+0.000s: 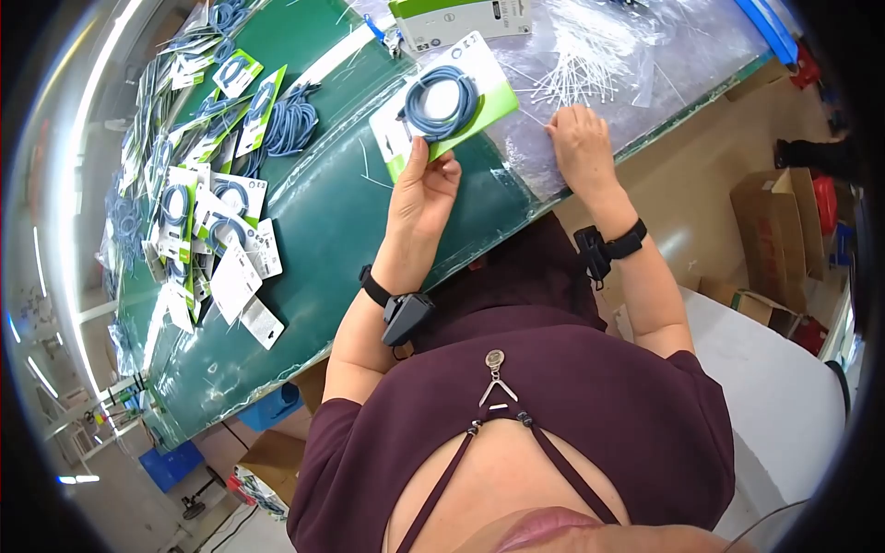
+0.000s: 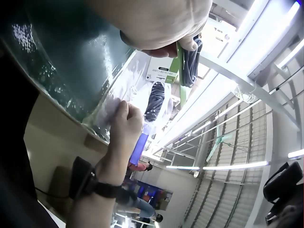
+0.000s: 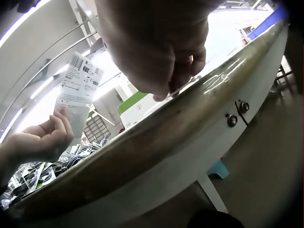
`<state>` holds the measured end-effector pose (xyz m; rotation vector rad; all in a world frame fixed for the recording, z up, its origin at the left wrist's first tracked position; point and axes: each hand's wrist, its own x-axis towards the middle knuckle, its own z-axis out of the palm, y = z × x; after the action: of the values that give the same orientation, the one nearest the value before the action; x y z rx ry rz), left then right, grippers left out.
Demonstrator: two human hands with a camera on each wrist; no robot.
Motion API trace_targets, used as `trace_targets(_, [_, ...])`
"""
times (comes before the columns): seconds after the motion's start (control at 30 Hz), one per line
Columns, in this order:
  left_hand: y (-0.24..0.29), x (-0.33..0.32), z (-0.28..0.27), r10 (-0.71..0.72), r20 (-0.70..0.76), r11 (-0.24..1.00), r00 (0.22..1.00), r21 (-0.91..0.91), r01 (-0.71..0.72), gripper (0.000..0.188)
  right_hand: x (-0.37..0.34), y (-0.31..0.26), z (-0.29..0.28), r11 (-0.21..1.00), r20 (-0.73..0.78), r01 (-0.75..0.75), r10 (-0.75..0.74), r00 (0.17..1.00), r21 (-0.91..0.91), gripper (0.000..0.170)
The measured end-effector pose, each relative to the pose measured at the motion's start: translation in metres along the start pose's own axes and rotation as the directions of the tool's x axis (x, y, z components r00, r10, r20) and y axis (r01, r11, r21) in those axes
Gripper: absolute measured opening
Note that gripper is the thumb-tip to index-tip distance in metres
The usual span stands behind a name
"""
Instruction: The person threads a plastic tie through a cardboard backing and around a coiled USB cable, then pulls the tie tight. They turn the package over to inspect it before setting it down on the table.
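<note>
In the head view my left hand (image 1: 424, 198) pinches the lower edge of a white-and-green card (image 1: 392, 118), thumb in front. A coiled blue-grey cable (image 1: 468, 97) is fastened to the card's face. The card is raised over the green table mat, and its printed back (image 3: 78, 83) shows in the right wrist view. My right hand (image 1: 583, 152), fingertips drawn together, pinches a thin white cable tie (image 1: 532, 117) that runs toward the card. Just beyond that hand lies a heap of white cable ties (image 1: 585, 78) on clear plastic.
Many carded cables (image 1: 175, 212) are piled along the table's left side, beside a loose bundle of blue cables (image 1: 290, 124). At the far edge stands a green-and-white box (image 1: 466, 23). Cardboard boxes (image 1: 770, 230) sit on the floor at right, near a white seat (image 1: 737, 369).
</note>
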<state>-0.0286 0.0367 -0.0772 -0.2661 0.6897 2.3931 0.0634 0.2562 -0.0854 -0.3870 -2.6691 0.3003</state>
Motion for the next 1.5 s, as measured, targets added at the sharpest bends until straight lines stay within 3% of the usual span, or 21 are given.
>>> trace_targets(0.1, [0.000, 0.002, 0.010, -0.198, 0.062, 0.911, 0.978, -0.358, 0.207, 0.015, 0.001, 0.000, -0.004, 0.987, -0.071, 0.116, -0.108, 0.992, 0.113, 0.009])
trace_targets(0.13, [0.000, 0.000, 0.011, -0.191, 0.056, 0.913, 0.980, -0.356, 0.199, 0.015, 0.000, 0.000, -0.004, 0.972, -0.075, 0.109, -0.095, 0.993, 0.209, 0.007])
trace_targets(0.2, [0.000, -0.001, 0.014, -0.268, 0.116, 0.788, 0.956, -0.545, 0.287, 0.017, -0.002, -0.003, -0.008, 0.917, -0.085, 0.080, -0.051, 0.995, 0.390, 0.006])
trace_targets(0.23, [0.000, 0.000, 0.017, -0.299, 0.155, 0.709, 0.942, -0.624, 0.328, 0.018, -0.001, -0.007, -0.014, 0.915, -0.092, 0.080, -0.047, 0.995, 0.396, 0.006])
trace_targets(0.27, [0.000, 0.000, 0.019, -0.294, 0.149, 0.718, 0.944, -0.617, 0.321, 0.018, 0.001, -0.017, -0.027, 0.866, -0.091, 0.084, -0.044, 0.995, 0.492, 0.008])
trace_targets(0.33, [-0.001, -0.003, 0.023, -0.311, 0.273, 0.572, 0.910, -0.711, 0.409, 0.017, 0.003, -0.039, -0.052, 0.738, -0.088, 0.084, -0.033, 0.996, 0.670, 0.012])
trace_targets(0.5, [-0.002, -0.010, 0.035, -0.279, 0.513, 0.328, 0.812, -0.744, 0.582, 0.011, 0.008, -0.073, -0.079, 0.755, -0.212, 0.215, -0.102, 0.972, 0.620, 0.017])
trace_targets(0.6, [-0.003, -0.011, 0.041, -0.249, 0.540, 0.337, 0.804, -0.730, 0.595, 0.007, 0.014, -0.083, -0.076, 0.780, -0.332, 0.375, -0.227, 0.916, 0.500, 0.021])
trace_targets(0.73, [-0.001, -0.011, 0.041, -0.219, 0.565, 0.352, 0.795, -0.714, 0.605, 0.004, 0.019, -0.084, -0.070, 0.782, -0.369, 0.411, -0.249, 0.895, 0.469, 0.022])
trace_targets(1.5, [-0.004, -0.022, 0.044, -0.245, 0.560, 0.298, 0.791, -0.733, 0.611, 0.004, 0.026, -0.084, -0.063, 0.776, -0.384, 0.435, -0.269, 0.883, 0.457, 0.020])
